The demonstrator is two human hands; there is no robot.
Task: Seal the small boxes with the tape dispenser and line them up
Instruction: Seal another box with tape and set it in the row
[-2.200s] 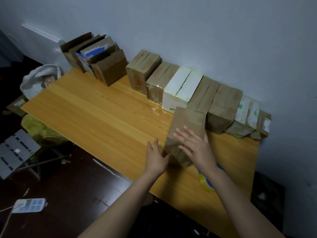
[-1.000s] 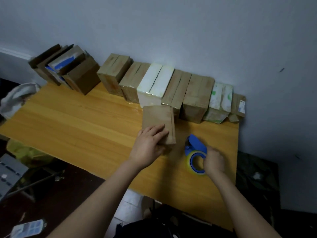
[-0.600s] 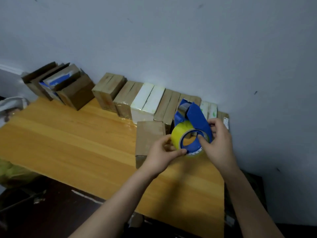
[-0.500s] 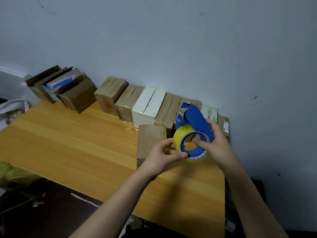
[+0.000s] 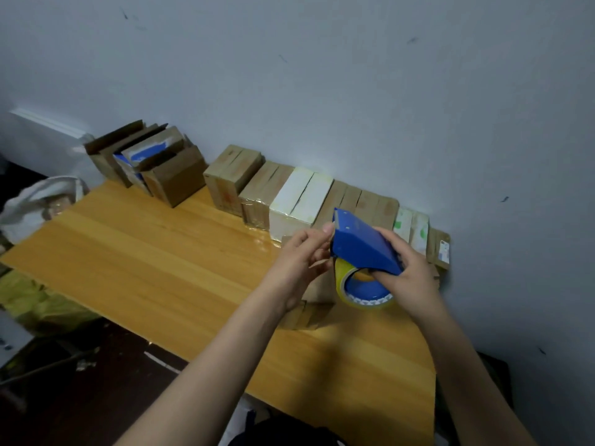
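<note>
R hand (image 5: 409, 275) gripped blue tape dispenser (image 5: 360, 246), fingers wrapped round; L hand (image 5: 299, 262), fingers curled, pinched its far-left tip.

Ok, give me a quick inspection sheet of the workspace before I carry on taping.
Surface: wooden table, set against the wall.
Job's things: blue tape dispenser held above a brown box that the hands largely hide; row of closed boxes along the wall.
Clutter: open boxes at the far left corner; white bag and yellow-green bag beside the table's left end.
Fingers: right hand grips the dispenser's rear; left hand pinches at its front end.
Cables: nothing seen.
Surroundings: grey wall, dark floor.
</note>
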